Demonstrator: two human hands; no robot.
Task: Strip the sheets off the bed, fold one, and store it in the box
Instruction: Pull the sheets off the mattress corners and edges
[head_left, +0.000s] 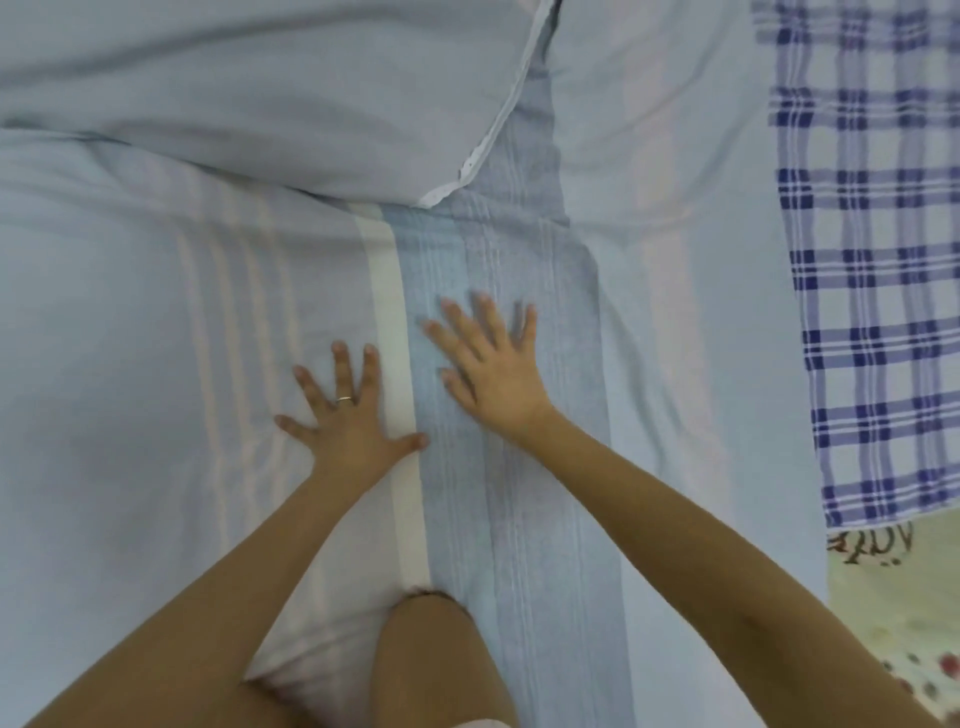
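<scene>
A pale blue sheet (156, 312) with white and darker blue stripes lies spread flat and fills most of the view. My left hand (348, 421), a ring on one finger, is pressed flat on it beside a white stripe, fingers apart. My right hand (493, 369) lies flat on the darker blue band (519, 519), fingers spread too. Neither hand holds any cloth. A folded-over layer of the same fabric (260, 93), with a white hem edge (498, 119), lies across the top. My knee (431, 660) rests on the sheet at the bottom. No box is in view.
A blue-and-white checked cloth (872, 260) lies along the right side. Below it shows a cream surface with a printed pattern (893, 613) at the lower right corner.
</scene>
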